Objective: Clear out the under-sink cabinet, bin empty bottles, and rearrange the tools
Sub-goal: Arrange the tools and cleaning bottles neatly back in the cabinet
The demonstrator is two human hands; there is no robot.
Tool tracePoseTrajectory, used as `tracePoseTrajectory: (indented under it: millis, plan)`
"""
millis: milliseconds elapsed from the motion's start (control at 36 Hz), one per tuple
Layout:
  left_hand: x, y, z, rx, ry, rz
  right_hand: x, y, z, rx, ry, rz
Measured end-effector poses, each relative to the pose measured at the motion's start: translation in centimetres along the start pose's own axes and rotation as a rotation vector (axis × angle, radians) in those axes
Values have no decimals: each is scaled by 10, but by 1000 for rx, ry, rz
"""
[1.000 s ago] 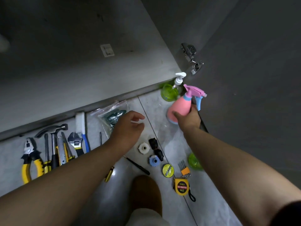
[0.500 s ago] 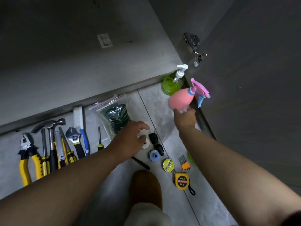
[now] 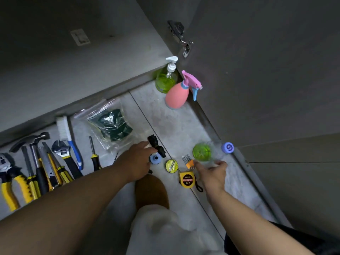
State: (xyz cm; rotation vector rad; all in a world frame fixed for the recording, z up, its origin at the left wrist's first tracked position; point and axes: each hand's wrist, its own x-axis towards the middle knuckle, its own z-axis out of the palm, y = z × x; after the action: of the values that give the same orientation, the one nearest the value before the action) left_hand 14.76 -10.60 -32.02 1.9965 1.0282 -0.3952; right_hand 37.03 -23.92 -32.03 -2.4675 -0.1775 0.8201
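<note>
Reaching low over the tiled floor [image 3: 174, 126]: the right hand [image 3: 213, 172] is stretching out, fingers loose and apart, at the edge of a clear bottle [image 3: 202, 152] of green liquid lying on its side. The left hand [image 3: 137, 161] is hovering over a blue fitting [image 3: 155, 159], fingers curved down; whether it is gripping anything cannot be told. A pink spray bottle [image 3: 177, 94] is standing just beside a green pump bottle [image 3: 165, 81]. A yellow tape measure [image 3: 186, 179] is lying between the hands.
</note>
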Motion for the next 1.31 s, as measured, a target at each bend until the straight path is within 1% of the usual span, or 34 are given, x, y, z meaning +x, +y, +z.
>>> tracePoseTrajectory:
  millis: [56,111,222,389,722,889,972,1028,1111,1167,1250,1306]
  plan:
    - [-3,1,-2,29,-20,0,8,-6,-6,76,9,-65]
    - [-6,3,-3,52,-44,-7,13,-10,-7,149,-23,-113]
    - [-7,3,0,78,-82,-26,19,-21,0,250,-44,-141]
    - [-3,-2,8,113,-99,-27,24,-42,23,198,-110,-246]
    - [4,-9,7,103,-126,-6,69,-110,64,125,-94,-226]
    - [2,-9,9,74,-108,-8,67,-110,74,128,-36,-232]
    - [0,-10,11,26,-61,-19,53,-95,74,70,-51,-213]
    - [1,-11,12,12,-27,-33,39,-79,73,-49,-129,-248]
    - [3,-14,14,22,-11,-57,12,-51,75,-258,-348,-446]
    - [4,-16,14,61,-5,-61,-3,-36,79,-347,-442,-564]
    - [3,-17,14,123,22,-46,-20,-23,86,-447,-536,-704]
    - [0,-17,13,157,40,-32,-26,-23,90,-496,-544,-735]
